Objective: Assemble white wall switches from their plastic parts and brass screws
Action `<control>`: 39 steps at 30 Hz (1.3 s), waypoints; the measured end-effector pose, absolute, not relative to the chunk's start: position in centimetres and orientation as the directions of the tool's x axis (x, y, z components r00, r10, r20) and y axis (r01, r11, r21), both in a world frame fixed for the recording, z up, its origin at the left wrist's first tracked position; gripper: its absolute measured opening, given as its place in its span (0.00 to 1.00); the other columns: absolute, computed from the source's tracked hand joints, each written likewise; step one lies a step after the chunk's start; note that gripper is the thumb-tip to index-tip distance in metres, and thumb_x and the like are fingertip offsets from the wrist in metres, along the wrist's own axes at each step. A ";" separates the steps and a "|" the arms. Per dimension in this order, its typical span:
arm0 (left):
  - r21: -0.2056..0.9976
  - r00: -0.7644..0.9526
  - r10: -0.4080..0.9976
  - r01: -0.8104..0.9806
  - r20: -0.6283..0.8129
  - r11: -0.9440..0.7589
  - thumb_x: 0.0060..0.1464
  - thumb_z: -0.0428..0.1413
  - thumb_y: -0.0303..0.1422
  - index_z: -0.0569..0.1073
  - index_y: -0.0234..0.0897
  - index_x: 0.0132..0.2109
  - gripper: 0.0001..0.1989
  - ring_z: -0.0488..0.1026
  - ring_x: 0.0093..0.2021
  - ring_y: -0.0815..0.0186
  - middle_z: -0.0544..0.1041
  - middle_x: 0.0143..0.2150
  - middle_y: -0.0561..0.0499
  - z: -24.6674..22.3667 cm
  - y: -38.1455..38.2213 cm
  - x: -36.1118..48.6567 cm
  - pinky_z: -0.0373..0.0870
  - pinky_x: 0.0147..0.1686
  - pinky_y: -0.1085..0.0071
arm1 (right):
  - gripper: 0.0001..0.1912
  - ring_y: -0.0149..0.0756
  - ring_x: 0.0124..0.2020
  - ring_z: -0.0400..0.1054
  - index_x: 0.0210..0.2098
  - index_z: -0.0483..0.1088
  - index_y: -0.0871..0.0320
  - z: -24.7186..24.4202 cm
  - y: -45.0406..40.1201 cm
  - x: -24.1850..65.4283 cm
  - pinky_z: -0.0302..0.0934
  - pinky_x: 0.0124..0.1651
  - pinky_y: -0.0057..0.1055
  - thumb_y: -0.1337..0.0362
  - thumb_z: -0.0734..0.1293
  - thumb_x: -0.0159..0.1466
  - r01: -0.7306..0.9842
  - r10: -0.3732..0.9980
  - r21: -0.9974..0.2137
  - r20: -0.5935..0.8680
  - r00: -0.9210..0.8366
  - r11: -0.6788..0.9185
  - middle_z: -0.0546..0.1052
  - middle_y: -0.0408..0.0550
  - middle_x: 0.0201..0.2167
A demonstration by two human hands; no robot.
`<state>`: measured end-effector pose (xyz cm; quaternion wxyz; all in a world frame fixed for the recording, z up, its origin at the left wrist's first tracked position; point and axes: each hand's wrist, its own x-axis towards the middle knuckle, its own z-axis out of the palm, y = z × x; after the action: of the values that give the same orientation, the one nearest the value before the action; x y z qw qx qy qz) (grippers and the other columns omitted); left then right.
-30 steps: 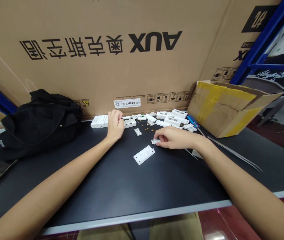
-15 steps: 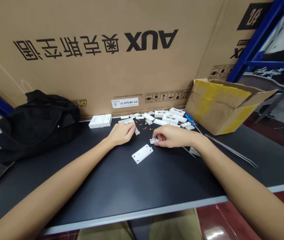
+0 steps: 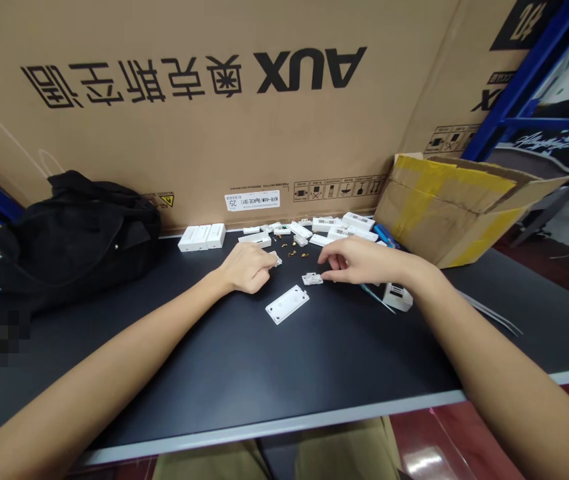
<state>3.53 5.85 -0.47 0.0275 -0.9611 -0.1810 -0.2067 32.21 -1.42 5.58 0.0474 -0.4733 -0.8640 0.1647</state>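
Note:
My left hand [image 3: 248,268] is closed, fingers curled, with its fingertips on a small white plastic part [image 3: 278,261]; how the thumb meets it is hidden. Across from it, my right hand [image 3: 359,260] is open, thumb and index finger apart. Its thumb tip is close beside another small white plastic piece [image 3: 312,279] lying on the black table; whether they touch I cannot tell. Nearer to me, between the hands, lies a flat white rectangular cover plate [image 3: 287,305] with dark spots at its corners. Small brass-coloured bits [image 3: 293,253] are scattered beyond the hands.
White blocks [image 3: 201,237] stand at back left by a black bag [image 3: 79,247]. White housings [image 3: 337,227] pile up at the back, near a blue-handled tool [image 3: 384,235]. A slotted white housing [image 3: 398,297] sits under my right forearm. An open carton [image 3: 444,207] stands at right.
My right hand has let go of the small white piece, drawing back to the right with its fingers parting. The left hand stays near the same spot. The view has shifted slightly.

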 end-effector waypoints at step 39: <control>0.049 0.604 0.724 0.756 0.333 -0.653 0.63 0.51 0.41 0.73 0.42 0.57 0.18 0.78 0.41 0.58 0.73 0.60 0.45 -0.6 3.0 4.9 0.68 0.29 0.67 | 0.17 0.40 0.38 0.71 0.50 0.76 0.59 4.1 -1.0 31.9 0.59 0.43 0.36 0.54 0.68 0.68 0.782 0.817 -0.277 0.019 -0.577 0.559 0.80 0.51 0.41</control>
<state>4.88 2.98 -0.62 0.0483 -0.8943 -0.4136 -0.1636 31.85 -0.95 4.06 0.0726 -0.4542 -0.8798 0.1199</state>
